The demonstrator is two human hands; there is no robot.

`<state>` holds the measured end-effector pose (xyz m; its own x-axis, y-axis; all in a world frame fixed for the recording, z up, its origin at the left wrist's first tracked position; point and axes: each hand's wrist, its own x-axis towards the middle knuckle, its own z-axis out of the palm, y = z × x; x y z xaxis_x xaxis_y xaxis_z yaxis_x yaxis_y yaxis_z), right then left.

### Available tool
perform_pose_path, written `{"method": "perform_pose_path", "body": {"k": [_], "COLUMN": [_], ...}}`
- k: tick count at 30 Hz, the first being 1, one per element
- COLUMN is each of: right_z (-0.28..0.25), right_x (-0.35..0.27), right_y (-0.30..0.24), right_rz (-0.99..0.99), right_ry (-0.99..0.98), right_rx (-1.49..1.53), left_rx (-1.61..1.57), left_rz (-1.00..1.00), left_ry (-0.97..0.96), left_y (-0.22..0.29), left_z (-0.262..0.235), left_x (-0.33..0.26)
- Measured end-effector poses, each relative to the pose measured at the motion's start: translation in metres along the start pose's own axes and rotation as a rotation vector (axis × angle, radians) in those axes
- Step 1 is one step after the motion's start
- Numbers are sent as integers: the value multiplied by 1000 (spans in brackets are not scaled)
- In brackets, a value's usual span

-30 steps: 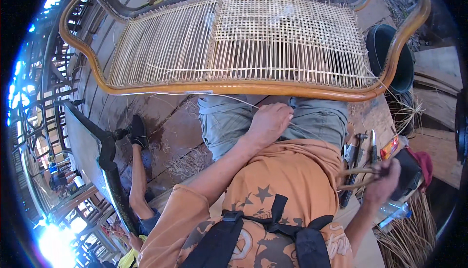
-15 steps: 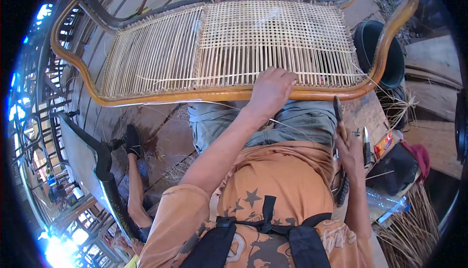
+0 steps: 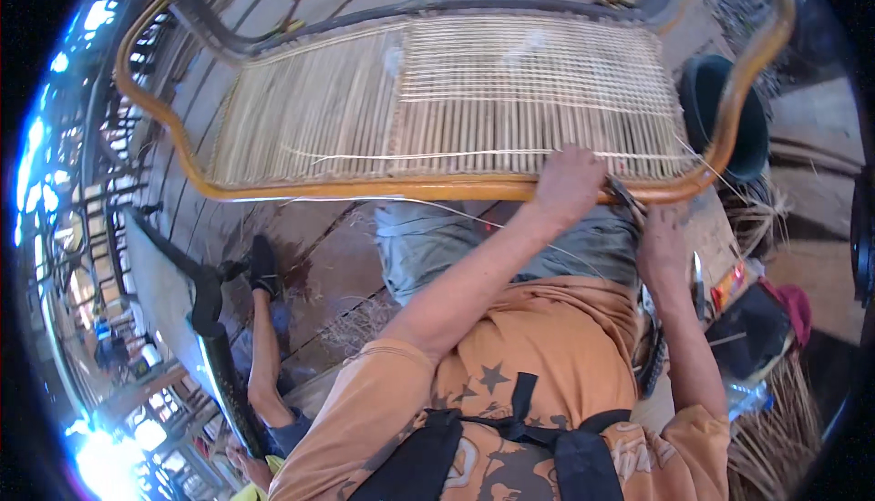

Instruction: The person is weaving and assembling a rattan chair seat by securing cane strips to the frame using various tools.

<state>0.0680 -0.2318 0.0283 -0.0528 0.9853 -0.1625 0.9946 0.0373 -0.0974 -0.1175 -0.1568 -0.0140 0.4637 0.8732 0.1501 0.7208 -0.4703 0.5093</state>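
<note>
A rattan seat frame [image 3: 383, 190] with a woven cane panel [image 3: 538, 68] lies over my lap. A loose pale cane strand [image 3: 447, 154] runs crosswise over the upright strands near the front rail. My left hand [image 3: 572, 184] is closed on that strand, its curled fingertips partly hidden against the weave. Close by on the right, my right hand [image 3: 663, 238] grips a narrow dark tool [image 3: 623, 196] whose tip points toward my left hand at the rail. What kind of tool it is cannot be made out.
A dark green bucket [image 3: 729, 118] stands beyond the frame's right end. To my right lie a dark bag [image 3: 752, 332], a plastic bottle [image 3: 749, 401] and a bundle of cane strips [image 3: 784, 446]. Another person's leg [image 3: 264, 346] shows at left, beside a dark-framed furniture piece [image 3: 169, 291].
My left hand has slid right along the front rail. My right hand has moved up with the tool, bringing its tip to the rail beside my left hand. The view has shifted slightly.
</note>
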Motion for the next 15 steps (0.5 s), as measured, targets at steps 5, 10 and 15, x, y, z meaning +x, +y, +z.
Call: {"method": "perform_pose_path", "body": {"k": [5, 10, 15], "right_z": [-32, -44, 1], "right_x": [7, 18, 44], "right_y": [-27, -70, -116], "right_rz": [98, 334, 174], "right_ry": [-392, -920, -1367], "right_rx": [368, 1348, 1430], "left_rx": [-126, 26, 151], "left_rz": [-21, -270, -374], "left_ry": [221, 317, 376], "left_y": [-13, -72, -117], "left_z": [-38, -99, -128], "left_x": [-35, -89, -119]}}
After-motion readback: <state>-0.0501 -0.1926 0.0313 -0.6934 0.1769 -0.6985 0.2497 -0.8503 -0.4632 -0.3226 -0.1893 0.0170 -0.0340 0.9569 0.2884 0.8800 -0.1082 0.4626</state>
